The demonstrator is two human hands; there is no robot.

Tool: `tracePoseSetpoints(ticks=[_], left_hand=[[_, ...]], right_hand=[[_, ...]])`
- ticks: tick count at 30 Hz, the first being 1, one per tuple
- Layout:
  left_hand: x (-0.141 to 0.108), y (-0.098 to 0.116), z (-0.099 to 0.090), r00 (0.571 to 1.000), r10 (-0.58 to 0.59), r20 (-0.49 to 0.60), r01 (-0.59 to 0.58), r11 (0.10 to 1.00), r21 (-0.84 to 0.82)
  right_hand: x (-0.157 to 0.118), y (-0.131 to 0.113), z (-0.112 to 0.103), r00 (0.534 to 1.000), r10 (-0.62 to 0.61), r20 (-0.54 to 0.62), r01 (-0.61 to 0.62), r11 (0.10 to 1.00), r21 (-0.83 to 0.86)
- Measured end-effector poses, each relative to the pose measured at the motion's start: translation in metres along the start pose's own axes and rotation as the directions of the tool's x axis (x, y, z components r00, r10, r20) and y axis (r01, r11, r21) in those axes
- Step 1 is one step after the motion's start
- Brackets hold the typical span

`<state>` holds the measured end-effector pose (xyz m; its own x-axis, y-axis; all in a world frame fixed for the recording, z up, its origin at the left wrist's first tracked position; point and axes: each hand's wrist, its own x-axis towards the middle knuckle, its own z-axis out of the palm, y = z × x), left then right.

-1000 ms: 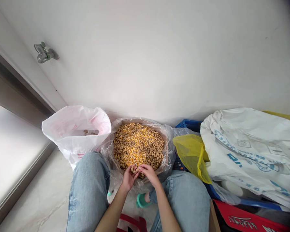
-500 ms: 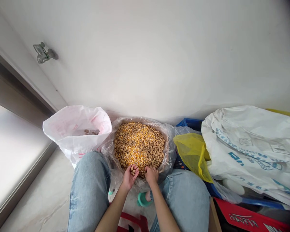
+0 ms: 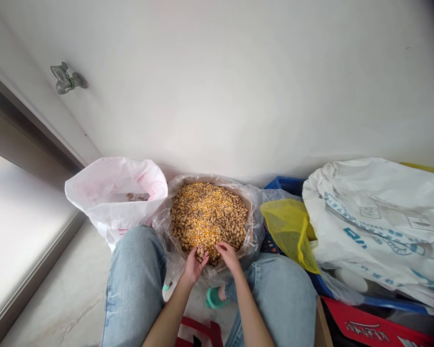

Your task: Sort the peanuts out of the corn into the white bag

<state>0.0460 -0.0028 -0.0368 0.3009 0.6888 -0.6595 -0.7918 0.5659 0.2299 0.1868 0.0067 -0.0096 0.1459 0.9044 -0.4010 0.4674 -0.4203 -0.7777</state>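
Note:
A clear plastic bag (image 3: pixel 256 212) stands between my knees, filled with unshelled peanuts (image 3: pixel 234 212) and loose yellow corn kernels (image 3: pixel 204 233). At its near edge my left hand (image 3: pixel 195 268) is turned palm up, its fingers curled around a few peanuts (image 3: pixel 200 252). Just to the right, my right hand (image 3: pixel 230 256) hovers palm down over the pile. Its thumb and fingers come together in a pinch, and whatever may be between them is too small to see.
On the left, a white sack (image 3: pixel 104 212) stands with its mouth wide and a few brown bits inside. To the right are a yellow mesh bag (image 3: pixel 287 224), a blue crate (image 3: pixel 284 185), a printed white sack (image 3: pixel 376 217) and a red box (image 3: pixel 365 327). A white wall (image 3: pixel 238 86) rises behind.
My right hand has lifted a little from the peanuts and shifted slightly right. The left hand stays near the same spot, with more peanuts showing in its palm.

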Motion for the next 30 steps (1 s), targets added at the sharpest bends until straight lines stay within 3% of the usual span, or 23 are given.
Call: tracePoseSetpoints(ticks=[2,4,7,9,11,14,17,19,21,24,26,28,30], left_hand=[[0.001,0.0,-0.001,1.0,-0.003,0.005,0.003,1.0,-0.009],[0.002,0.0,-0.001,1.0,-0.001,-0.003,0.001,1.0,-0.015],[0.002,0.0,-0.002,1.0,-0.003,0.015,0.003,1.0,-0.024],[0.001,0.0,-0.002,1.0,0.002,0.031,-0.001,0.999,-0.035],[0.0,0.001,-0.001,1.0,0.001,0.026,0.001,0.999,-0.053],[0.0,0.002,-0.002,1.0,0.002,0.008,-0.002,0.996,-0.086],[0.003,0.002,-0.003,1.0,0.012,0.019,-0.009,0.994,-0.11],[0.006,0.001,-0.005,0.999,0.026,0.024,-0.023,0.992,-0.123],[0.009,0.001,-0.006,0.999,0.049,0.022,-0.046,0.99,-0.13],[0.008,0.001,-0.005,0.997,0.07,0.022,-0.066,0.989,-0.129],[0.006,0.001,-0.003,0.997,0.068,0.026,-0.064,0.988,-0.14],[0.003,0.002,0.0,0.998,0.052,0.029,-0.046,0.986,-0.161],[0.0,0.003,0.002,0.999,0.03,0.022,-0.026,0.985,-0.17]], right_hand=[[0.003,0.011,0.007,0.996,-0.009,-0.086,-0.021,0.939,-0.343],[0.002,0.016,0.016,0.992,-0.043,-0.116,-0.033,0.813,-0.581],[-0.005,0.016,0.028,0.978,-0.11,-0.175,-0.056,0.675,-0.735],[-0.007,0.015,0.032,0.976,-0.113,-0.188,-0.073,0.64,-0.765],[-0.007,0.014,0.031,0.983,-0.077,-0.164,-0.073,0.658,-0.75],[-0.005,0.009,0.022,0.992,-0.03,-0.122,-0.051,0.791,-0.609],[-0.007,-0.003,0.013,0.986,-0.155,-0.066,0.124,0.935,-0.331],[-0.012,-0.015,0.01,0.965,-0.263,-0.016,0.257,0.953,-0.164],[-0.017,-0.025,0.01,0.948,-0.307,0.086,0.311,0.95,-0.034],[-0.021,-0.033,0.011,0.9,-0.333,0.281,0.296,0.94,0.168],[-0.018,-0.029,0.01,0.887,-0.342,0.31,0.268,0.929,0.256],[-0.012,-0.019,0.008,0.944,-0.265,0.198,0.238,0.959,0.153],[-0.008,-0.008,0.007,0.993,-0.117,0.03,0.12,0.977,-0.174]])
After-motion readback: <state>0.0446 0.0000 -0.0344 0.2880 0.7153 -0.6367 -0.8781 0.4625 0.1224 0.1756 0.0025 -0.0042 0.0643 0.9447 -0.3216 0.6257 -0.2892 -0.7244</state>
